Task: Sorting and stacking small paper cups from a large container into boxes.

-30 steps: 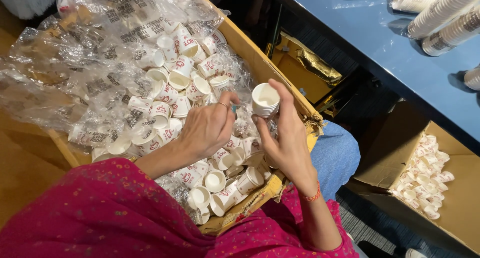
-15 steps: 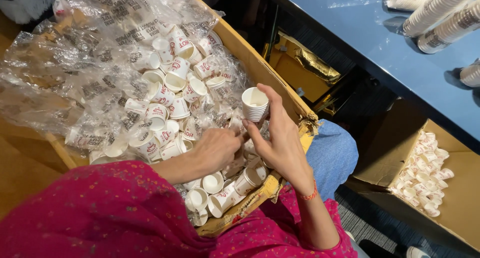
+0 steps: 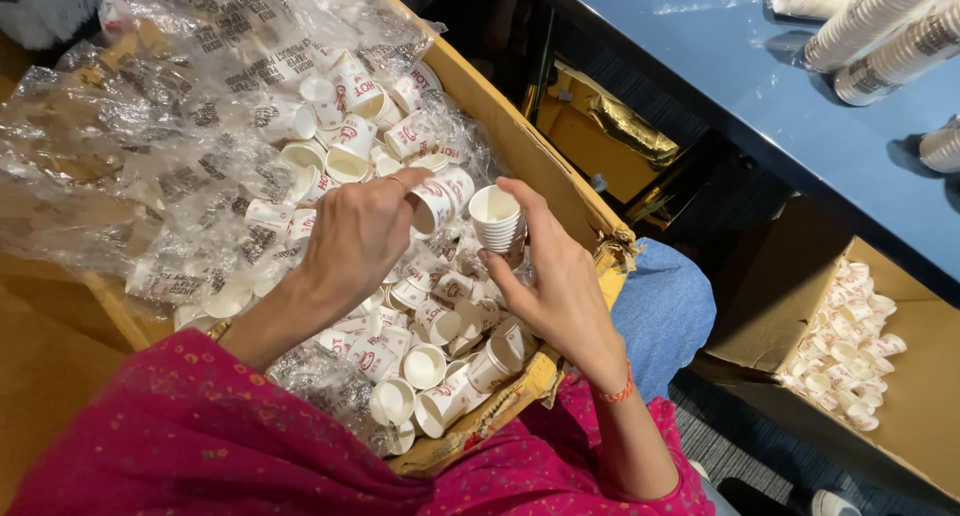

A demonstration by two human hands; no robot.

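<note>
Our right hand [image 3: 560,286] grips a short stack of small white paper cups [image 3: 497,219] above the brown cardboard box [image 3: 520,156]; our left hand [image 3: 360,231] pinches one loose white paper cup [image 3: 432,208]. A blue tabletop [image 3: 760,86] lies beyond.

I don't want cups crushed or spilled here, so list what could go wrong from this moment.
1. The right hand grips the stack of nested cups by its side only; it could slip or get squeezed out of shape.
2. The left hand brings a single cup in tilted; a misaligned push might dent the rims.
3. The cardboard box sits on the lap, piled with loose cups near its low front edge, so some may roll out.
</note>
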